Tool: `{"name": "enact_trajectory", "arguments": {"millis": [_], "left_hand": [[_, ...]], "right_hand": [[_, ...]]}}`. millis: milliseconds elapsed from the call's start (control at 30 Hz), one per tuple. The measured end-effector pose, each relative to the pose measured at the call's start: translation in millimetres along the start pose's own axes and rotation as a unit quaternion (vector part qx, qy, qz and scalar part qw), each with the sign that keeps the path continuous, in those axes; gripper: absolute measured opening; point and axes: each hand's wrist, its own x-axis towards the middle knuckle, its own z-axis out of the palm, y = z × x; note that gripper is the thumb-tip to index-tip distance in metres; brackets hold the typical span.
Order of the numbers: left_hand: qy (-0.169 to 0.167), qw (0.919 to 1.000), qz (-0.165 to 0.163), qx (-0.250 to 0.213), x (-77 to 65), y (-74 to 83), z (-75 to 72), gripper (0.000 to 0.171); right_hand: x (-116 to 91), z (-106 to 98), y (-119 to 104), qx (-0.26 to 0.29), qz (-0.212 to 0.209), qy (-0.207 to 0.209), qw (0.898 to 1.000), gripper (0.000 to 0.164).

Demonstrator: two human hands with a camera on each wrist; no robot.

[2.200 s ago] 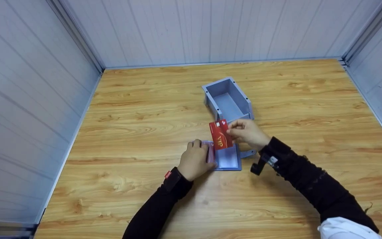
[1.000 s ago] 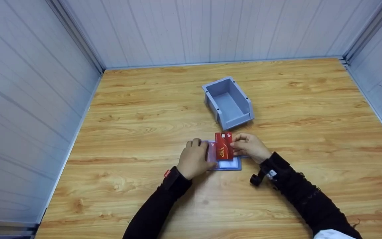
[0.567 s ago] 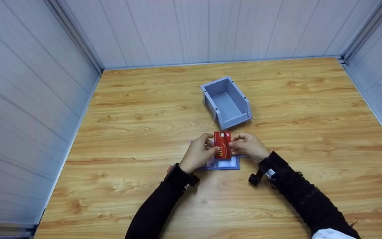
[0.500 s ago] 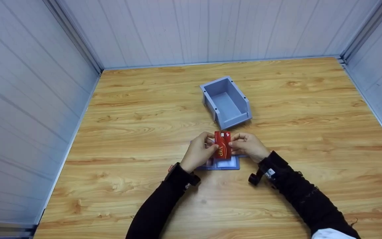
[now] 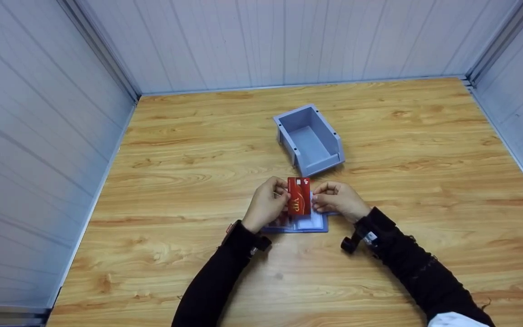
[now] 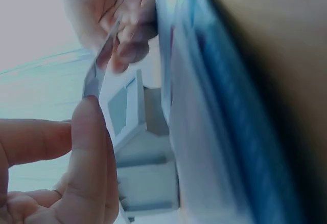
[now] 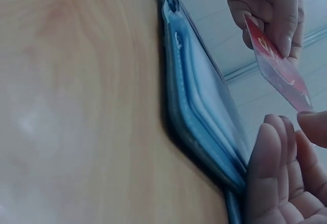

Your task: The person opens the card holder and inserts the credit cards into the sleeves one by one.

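A red VIP card [image 5: 298, 196] is held upright between my hands, above a blue card holder [image 5: 312, 224] lying open on the table. My left hand [image 5: 263, 204] pinches the card's left edge between thumb and fingers. Just past its other edge is my right hand [image 5: 344, 200], thumb and fingers slightly parted. In the right wrist view, the right thumb [image 7: 312, 128] sits close to the corner of the card [image 7: 276, 68]; whether they touch is unclear. Clear sleeve pages [image 7: 209, 91] lie within the holder, and its left half is partly hidden by my left hand.
Behind the hands stands a grey plastic bin [image 5: 309, 141], its low front edge close to the card. The wooden table [image 5: 189, 150] is bounded by pale panel walls [image 5: 261, 41] at the back and sides.
My right hand brought the card down over the holder. My left hand left the holder and took the card's left edge, then shifted it slightly left, away from the right fingers.
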Motion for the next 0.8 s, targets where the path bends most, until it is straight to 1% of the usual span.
{"name": "enact_trajectory", "arguments": {"millis": [67,133,200,267,467,600,700,800], "left_hand": [[-0.002,1.0,0.003,0.001,0.1,0.2,-4.2,0.025],[-0.006,1.0,0.004,0.004,0.0,0.0,-8.4,0.034],[-0.01,0.9999,0.005,0.01,0.0,-0.3,-12.4,0.043],[-0.013,0.9998,0.006,0.014,0.3,-1.2,-16.3,0.048],[-0.022,0.9996,0.009,0.013,1.0,-2.4,-25.9,0.049],[-0.024,0.9995,0.001,0.019,1.6,-2.4,-31.7,0.048],[-0.03,0.9989,-0.015,0.032,1.9,-3.7,-33.7,0.048],[-0.039,0.9972,-0.024,0.06,2.2,-6.4,-33.2,0.046]], "right_hand": [[-2,-1,-3,-0.033,-0.004,0.01,0.999,0.01],[-4,-2,-5,-0.079,-0.011,0.025,0.996,0.016],[-5,-4,-7,-0.129,-0.019,0.038,0.991,0.02],[-6,-6,-8,-0.172,-0.026,0.042,0.984,0.022],[-7,-9,-7,-0.268,-0.044,0.027,0.962,0.019],[-8,-8,-8,-0.313,-0.059,0.027,0.948,0.014],[-9,-7,-10,-0.346,-0.07,0.031,0.935,0.011],[-10,-6,-10,-0.377,-0.074,0.035,0.922,0.01]]}}
